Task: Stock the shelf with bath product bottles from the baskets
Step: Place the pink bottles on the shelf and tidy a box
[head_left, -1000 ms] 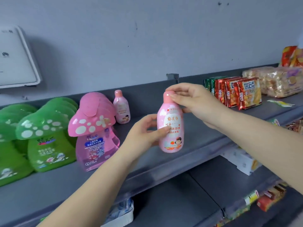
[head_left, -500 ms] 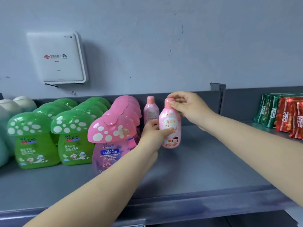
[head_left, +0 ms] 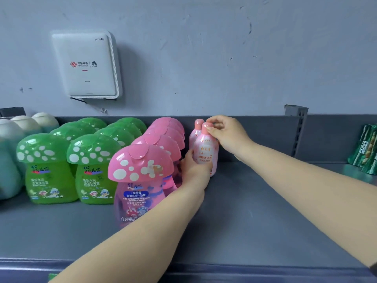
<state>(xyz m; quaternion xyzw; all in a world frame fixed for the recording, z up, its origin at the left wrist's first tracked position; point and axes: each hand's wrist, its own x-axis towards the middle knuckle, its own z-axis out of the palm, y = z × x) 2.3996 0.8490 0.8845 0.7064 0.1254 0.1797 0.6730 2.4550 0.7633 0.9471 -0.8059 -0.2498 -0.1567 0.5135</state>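
A: We have both hands on one small pink bottle (head_left: 205,152), upright on the grey shelf (head_left: 255,211), right?

B: Yes. Left hand (head_left: 194,170) curls round its lower body, thumb up the left side. Right hand (head_left: 226,133) pinches the pink cap from the right, fingertips on top.

A: We can't tell if its base is actually down on the shelf; the left hand covers it.

B: Agreed. A second small pink bottle (head_left: 196,130) stands just behind it, touching or near enough, against the shelf's back wall.

A: Just left of those we see the row of pink mushroom-cap bottles (head_left: 140,166) running front to back, the front one labelled kids strawberry shampoo and body wash.

B: The left wrist sits close against that row. Further left, two rows of green mushroom-cap bottles (head_left: 49,172).

A: Then teal bottles with cream caps (head_left: 12,144) at the far left edge.

B: White wifi box (head_left: 87,64) on the wall above the green ones. Green snack packs (head_left: 365,148) at the far right of the shelf, well apart from the hands.
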